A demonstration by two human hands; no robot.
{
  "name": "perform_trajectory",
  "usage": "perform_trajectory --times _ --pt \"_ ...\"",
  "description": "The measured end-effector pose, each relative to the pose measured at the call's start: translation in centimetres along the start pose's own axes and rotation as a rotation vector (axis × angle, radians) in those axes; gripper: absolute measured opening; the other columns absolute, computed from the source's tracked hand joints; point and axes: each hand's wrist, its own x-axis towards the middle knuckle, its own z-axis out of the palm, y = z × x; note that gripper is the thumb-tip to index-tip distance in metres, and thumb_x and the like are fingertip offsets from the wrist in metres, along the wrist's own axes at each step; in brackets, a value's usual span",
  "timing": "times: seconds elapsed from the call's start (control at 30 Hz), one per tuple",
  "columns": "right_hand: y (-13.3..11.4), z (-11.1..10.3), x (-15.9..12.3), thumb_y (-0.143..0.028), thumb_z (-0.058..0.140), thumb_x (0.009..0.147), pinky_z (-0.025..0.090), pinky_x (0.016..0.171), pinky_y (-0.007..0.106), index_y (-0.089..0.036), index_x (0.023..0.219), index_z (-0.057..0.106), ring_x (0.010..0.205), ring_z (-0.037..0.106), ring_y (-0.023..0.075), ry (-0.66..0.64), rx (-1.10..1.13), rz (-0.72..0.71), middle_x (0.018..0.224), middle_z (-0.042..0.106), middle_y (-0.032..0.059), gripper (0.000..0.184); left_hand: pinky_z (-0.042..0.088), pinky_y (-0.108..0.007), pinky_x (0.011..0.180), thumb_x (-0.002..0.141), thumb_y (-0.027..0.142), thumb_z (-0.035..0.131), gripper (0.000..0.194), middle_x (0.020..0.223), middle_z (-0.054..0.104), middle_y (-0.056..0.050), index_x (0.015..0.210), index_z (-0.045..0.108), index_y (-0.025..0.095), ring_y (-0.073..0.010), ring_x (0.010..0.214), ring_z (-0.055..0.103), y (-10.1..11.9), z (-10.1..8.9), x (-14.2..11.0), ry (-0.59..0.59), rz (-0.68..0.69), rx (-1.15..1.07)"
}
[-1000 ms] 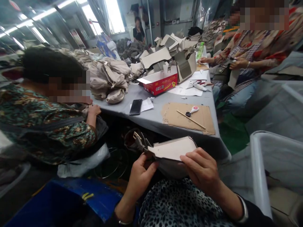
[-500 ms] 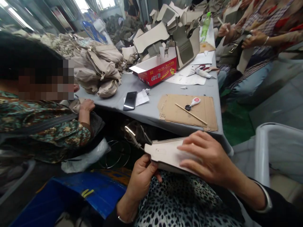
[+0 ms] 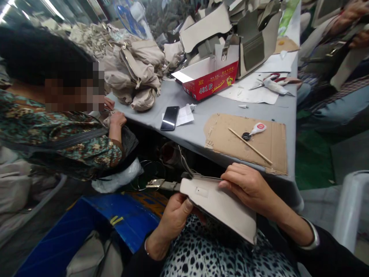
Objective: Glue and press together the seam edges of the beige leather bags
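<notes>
A beige handbag piece [image 3: 221,206] with a stiff flat flap lies on my lap, over my spotted top. My left hand [image 3: 173,217] grips its near left corner from below, thumb on top. My right hand [image 3: 249,186] is curled over its far upper edge, fingers pressed on the rim. A strap with a metal buckle [image 3: 157,184] sticks out to the left of the piece. Just beyond my hands is the grey table edge [image 3: 259,167].
On the grey table lie a cardboard sheet [image 3: 271,144] with a wooden stick [image 3: 250,146] and a small glue bottle [image 3: 256,129], a black phone [image 3: 169,117], a red box [image 3: 211,75], scissors [image 3: 272,82] and piled beige bags [image 3: 135,75]. A seated person [image 3: 57,130] works at left; a blue bin [image 3: 95,227] stands below.
The view has tipped down and closer. I turned the bag piece so its flap faces me; my right hand moved from lying flat on the flap to gripping its far edge.
</notes>
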Motion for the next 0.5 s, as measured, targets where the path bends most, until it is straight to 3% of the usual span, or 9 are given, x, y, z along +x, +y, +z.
perform_trajectory --times 0.17,0.3,0.43,0.5 --pt "0.1 0.3 -0.6 -0.035 0.050 0.108 0.039 0.066 0.031 -0.017 0.087 0.067 0.072 0.052 0.0181 0.031 0.019 0.030 0.076 0.060 0.0044 0.032 0.058 -0.033 0.058 0.084 0.061 0.075 0.048 0.089 0.077 -0.012 0.106 0.077 0.018 -0.0252 0.065 0.071 -0.2 0.5 0.2 0.021 0.030 0.123" --pt "0.2 0.5 -0.8 -0.034 0.051 0.108 0.037 0.067 0.032 -0.017 0.087 0.066 0.072 0.051 0.0183 0.055 0.026 0.045 0.076 0.060 0.0047 0.031 0.057 -0.034 0.059 0.085 0.065 0.071 0.054 0.084 0.076 -0.013 0.102 0.078 0.015 -0.0266 0.064 0.070 0.6 1.1 0.2 0.047 -0.002 0.232" --pt "0.1 0.5 -0.8 -0.036 0.049 0.108 0.035 0.066 0.032 -0.018 0.084 0.063 0.072 0.051 0.0180 0.102 0.027 0.054 0.075 0.060 0.0041 0.033 0.060 -0.035 0.062 0.077 0.066 0.077 0.050 0.074 0.074 -0.011 0.082 0.077 0.016 -0.0313 0.073 0.071 0.7 1.1 0.2 0.284 -0.010 0.376" --pt "0.5 0.7 -0.8 -0.039 0.049 0.108 0.034 0.065 0.032 -0.019 0.082 0.061 0.071 0.051 0.0177 0.120 0.004 0.055 0.074 0.060 0.0034 0.035 0.059 -0.034 0.055 0.072 0.068 0.079 0.049 0.062 0.070 -0.008 0.067 0.073 0.019 -0.0315 0.067 0.070 0.1 0.4 0.9 0.365 -0.036 0.411"
